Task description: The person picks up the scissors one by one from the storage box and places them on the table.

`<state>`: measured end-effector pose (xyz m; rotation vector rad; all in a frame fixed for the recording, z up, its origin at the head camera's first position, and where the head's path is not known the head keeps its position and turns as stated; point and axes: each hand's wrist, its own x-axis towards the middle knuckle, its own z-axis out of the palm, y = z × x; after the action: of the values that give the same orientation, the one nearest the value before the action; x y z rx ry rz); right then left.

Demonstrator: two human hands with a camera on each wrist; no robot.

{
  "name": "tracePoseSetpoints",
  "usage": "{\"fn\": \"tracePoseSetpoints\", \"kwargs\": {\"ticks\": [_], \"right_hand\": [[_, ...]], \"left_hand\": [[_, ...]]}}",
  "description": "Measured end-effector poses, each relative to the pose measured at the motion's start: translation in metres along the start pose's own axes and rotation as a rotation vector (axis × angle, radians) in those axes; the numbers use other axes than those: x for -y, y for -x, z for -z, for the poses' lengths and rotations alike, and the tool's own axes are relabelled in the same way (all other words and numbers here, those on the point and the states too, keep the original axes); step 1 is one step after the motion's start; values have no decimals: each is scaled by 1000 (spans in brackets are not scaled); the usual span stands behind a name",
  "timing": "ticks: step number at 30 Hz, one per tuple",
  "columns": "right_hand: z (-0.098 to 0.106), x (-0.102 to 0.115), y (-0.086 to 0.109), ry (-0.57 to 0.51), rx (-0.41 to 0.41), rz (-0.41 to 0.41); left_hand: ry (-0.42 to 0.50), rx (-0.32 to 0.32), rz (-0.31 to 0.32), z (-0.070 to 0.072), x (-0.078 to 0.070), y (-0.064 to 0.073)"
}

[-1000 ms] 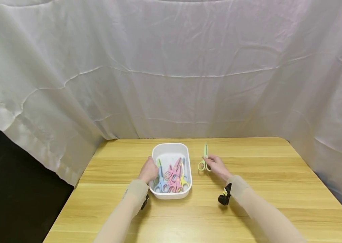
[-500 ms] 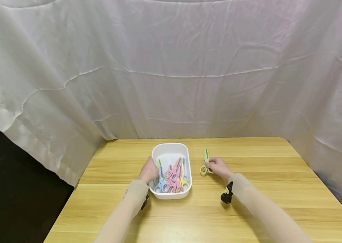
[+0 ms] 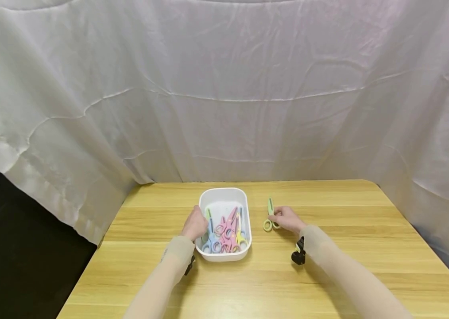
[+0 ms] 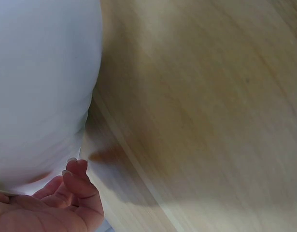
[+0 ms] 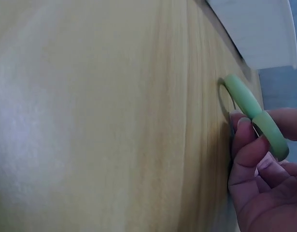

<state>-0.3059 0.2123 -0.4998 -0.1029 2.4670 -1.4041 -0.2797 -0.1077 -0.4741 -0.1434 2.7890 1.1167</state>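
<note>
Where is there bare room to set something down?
Bare table lies right of the right hand and left of the left hand. Crowded: the near part of the white bin, where scissors overlap. Tighter: between white bin and held green scissors.

Both forearms (image 3: 162, 277) outstretched, left hand (image 3: 195, 223) in a curl, right hand (image 3: 287, 219) in a pinch.

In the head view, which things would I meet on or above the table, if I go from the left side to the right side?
Left hand → white bin → green scissors outside the bin → right hand.
</note>
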Motion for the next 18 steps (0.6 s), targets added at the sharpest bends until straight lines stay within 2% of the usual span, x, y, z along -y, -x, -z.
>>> {"fn": "tracePoseSetpoints", "kwargs": {"ticks": [8,18], "right_hand": [[3,3,-1,18,40,-4],[5,4,4,77,17,-22]], "left_hand": [[10,8,4,1,0,0],[5,10,9,1,0,-1]]}}
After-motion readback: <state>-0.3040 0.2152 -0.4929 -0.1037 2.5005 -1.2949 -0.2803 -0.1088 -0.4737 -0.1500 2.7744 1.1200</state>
